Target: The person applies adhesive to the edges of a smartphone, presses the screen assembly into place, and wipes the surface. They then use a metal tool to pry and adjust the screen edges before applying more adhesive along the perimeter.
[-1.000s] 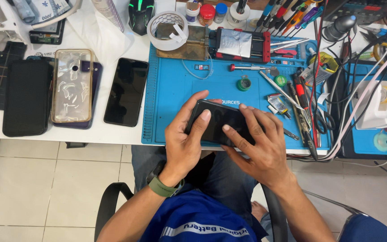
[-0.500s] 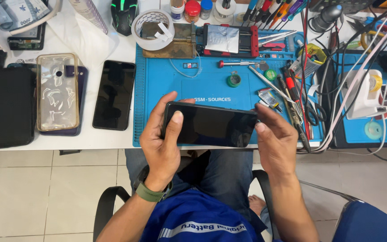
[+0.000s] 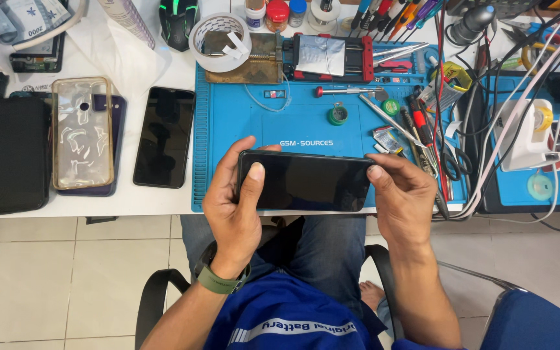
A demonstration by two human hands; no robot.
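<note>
A black smartphone (image 3: 309, 181) with a dark screen lies sideways between both hands, over the front edge of a blue work mat (image 3: 241, 123). My left hand (image 3: 234, 207) grips its left end, thumb resting on the glass. At the right end, my right hand (image 3: 403, 194) holds the phone with the thumb on the upper corner. A green watch sits on my left wrist.
On the white table to the left lie a black phone (image 3: 163, 136), a phone in a clear case (image 3: 82, 133) and a black case (image 3: 14, 155). A tape roll (image 3: 220, 40), a red clamp fixture (image 3: 328, 57), screwdrivers, tweezers and tangled cables (image 3: 487, 142) crowd the back and right.
Both hands turned the phone from a tilted hold to level and sideways, spreading apart to its two ends. The view has shifted a little to the right.
</note>
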